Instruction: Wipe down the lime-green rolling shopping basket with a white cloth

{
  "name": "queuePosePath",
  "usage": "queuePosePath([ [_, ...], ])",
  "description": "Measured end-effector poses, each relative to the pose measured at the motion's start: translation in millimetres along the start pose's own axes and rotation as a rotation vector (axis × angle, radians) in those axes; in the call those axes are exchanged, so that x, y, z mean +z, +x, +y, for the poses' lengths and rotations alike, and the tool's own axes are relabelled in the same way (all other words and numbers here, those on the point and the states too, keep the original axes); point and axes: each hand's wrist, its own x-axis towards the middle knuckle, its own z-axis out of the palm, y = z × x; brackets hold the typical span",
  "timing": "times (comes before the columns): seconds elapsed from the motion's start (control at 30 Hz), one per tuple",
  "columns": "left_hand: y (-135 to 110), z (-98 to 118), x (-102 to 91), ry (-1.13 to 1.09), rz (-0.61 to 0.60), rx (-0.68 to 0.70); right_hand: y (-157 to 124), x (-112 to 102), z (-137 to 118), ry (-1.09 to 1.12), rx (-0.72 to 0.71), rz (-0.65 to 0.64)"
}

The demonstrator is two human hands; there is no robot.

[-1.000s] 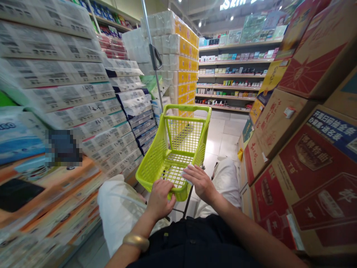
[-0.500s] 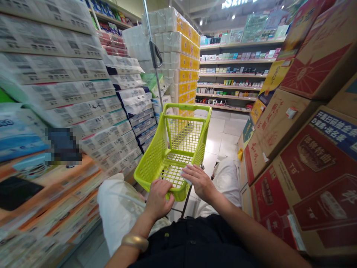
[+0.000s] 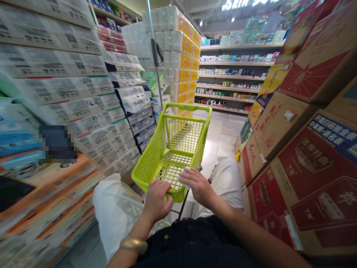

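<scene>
A lime green plastic shopping basket (image 3: pixel 156 152) on a wheeled frame stands in the aisle just in front of me, with nothing visible inside. My left hand (image 3: pixel 156 199) is curled over the basket's near rim, gripping it. My right hand (image 3: pixel 196 184) rests on the same rim to the right, fingers bent over a small white object (image 3: pixel 182 175) that I cannot make out. A gold bangle (image 3: pixel 133 243) circles my left wrist. A metal pole with a black handle (image 3: pixel 157 52) rises behind the basket.
Stacked packs of tissue and paper goods (image 3: pixel 69 100) wall the left side. Brown and red cartons (image 3: pixel 301 123) are piled on the right. Toilet paper packs (image 3: pixel 181 48) tower ahead, with product shelves (image 3: pixel 231 78) across a tiled floor (image 3: pixel 223 137) beyond.
The basket and both hands have shifted slightly left and nearer in view. Grip on the rim is unchanged.
</scene>
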Motion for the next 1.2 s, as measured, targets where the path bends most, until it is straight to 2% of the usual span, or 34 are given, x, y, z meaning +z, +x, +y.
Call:
queuePosePath([
  [0.13, -2.6, -3.5, 0.3, 0.005, 0.013, 0.012, -6.5, 2.2, -16.4, 0.024, -0.077, -0.031],
  [0.3, -3.2, -3.8, -1.3, 0.002, 0.014, 0.007, 5.8, -1.7, 9.5, -0.013, 0.043, 0.023],
  [0.37, -3.1, -3.5, -1.5, 0.003, 0.022, 0.01, 7.4, 0.1, 11.5, -0.022, 0.088, 0.052],
  [0.43, -3.6, -4.1, -1.5, 0.002, 0.034, 0.015, 3.7, 3.8, 1.8, -0.015, 0.083, 0.061],
  [0.53, -5.5, -6.8, -1.8, 0.001, 0.04, 0.016, -5.6, 8.3, -20.1, 0.027, -0.004, 0.027],
  [0.6, -6.9, -8.8, -2.6, -0.002, 0.039, 0.019, -7.5, 7.6, -25.2, 0.047, -0.058, -0.002],
  [0.67, -7.8, -10.1, -3.4, -0.01, 0.043, 0.024, -3.4, 4.0, -17.6, 0.037, -0.04, -0.012],
  [0.83, -8.2, -10.3, -3.7, -0.015, 0.071, 0.029, 12.0, -1.6, 10.0, -0.027, 0.121, 0.046],
  [0.9, -8.4, -10.2, -3.1, -0.013, 0.081, 0.034, 9.9, 2.1, 3.2, -0.015, 0.118, 0.039],
  [1.07, -8.7, -11.0, -3.1, -0.003, 0.071, 0.046, -2.3, 10.8, -25.2, 0.044, -0.024, -0.035],
  [1.2, -7.7, -10.8, -3.7, -0.009, 0.072, 0.049, 6.8, 4.9, -5.3, -0.004, 0.047, 0.015],
])
